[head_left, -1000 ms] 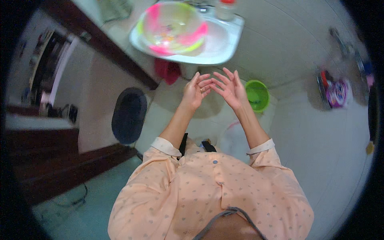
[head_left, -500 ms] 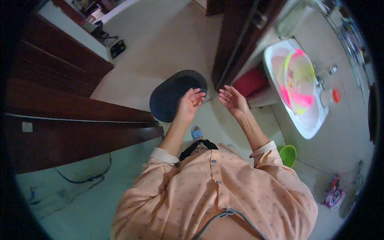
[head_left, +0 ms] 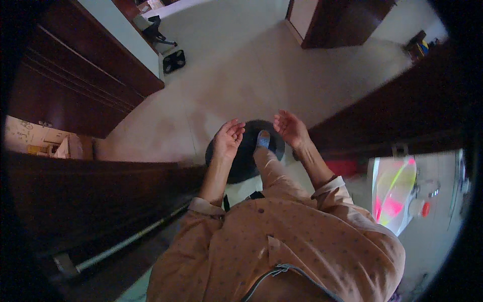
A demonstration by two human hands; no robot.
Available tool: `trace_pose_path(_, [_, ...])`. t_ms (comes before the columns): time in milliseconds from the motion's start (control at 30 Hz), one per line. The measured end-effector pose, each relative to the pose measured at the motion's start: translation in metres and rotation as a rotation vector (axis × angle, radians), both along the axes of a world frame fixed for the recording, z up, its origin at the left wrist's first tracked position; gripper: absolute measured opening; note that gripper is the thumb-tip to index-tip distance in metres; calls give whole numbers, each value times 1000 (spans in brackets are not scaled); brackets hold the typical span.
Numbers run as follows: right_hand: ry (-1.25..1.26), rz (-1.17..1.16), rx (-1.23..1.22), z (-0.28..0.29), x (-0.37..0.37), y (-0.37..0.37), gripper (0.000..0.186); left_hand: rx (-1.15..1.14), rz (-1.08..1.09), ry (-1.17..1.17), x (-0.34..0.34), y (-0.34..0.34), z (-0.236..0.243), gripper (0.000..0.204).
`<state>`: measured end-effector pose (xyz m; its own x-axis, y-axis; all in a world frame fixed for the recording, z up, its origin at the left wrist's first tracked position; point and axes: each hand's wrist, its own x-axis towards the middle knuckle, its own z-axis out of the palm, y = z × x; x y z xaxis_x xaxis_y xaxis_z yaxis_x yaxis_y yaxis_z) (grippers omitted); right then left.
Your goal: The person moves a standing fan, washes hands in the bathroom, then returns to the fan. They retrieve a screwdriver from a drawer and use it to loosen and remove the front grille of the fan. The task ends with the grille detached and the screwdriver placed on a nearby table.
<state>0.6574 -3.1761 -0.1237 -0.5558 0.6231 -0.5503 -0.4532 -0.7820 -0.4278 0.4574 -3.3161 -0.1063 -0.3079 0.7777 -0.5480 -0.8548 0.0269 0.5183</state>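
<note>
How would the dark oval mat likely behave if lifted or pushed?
The mat would probably bend when lifted, as it looks thin. Lying flat, it seems unlikely to tip. Pushed, it might slide on the smooth-looking floor, unless the foot seen over it bears down.

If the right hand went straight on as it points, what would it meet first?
The way looks free as far as the picture shows: the right hand points forward and leftward over the pale floor, though depth is unclear.
</note>
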Motion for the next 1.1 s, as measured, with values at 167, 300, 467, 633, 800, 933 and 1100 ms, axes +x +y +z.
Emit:
trace_pose_path(167, [211,37,3,6,-92,127,27,45,63,28,-74,124,22,30])
trace_pose_path(300, [158,91,148,57,-161,219,30,177,16,127,-138,226,56,37])
trace_pose_path(467, [169,171,224,120,-240,281,38,169,66,131,-192,300,100,45])
trace_pose_path(633, [138,202,334,127,-348,399,41,207,59,165,-301,413,106,47])
trace_pose_path(800, [234,227,273,125,-430,474,42,245,-45,150,-374,495,114,48])
trace_pose_path(933, [220,160,296,129,-491,539,42,228,-140,193,-427,582,128,47])
trace_pose_path(1100, [248,72,302,124,-520,650,43,172,-294,134,-478,706,133,48])
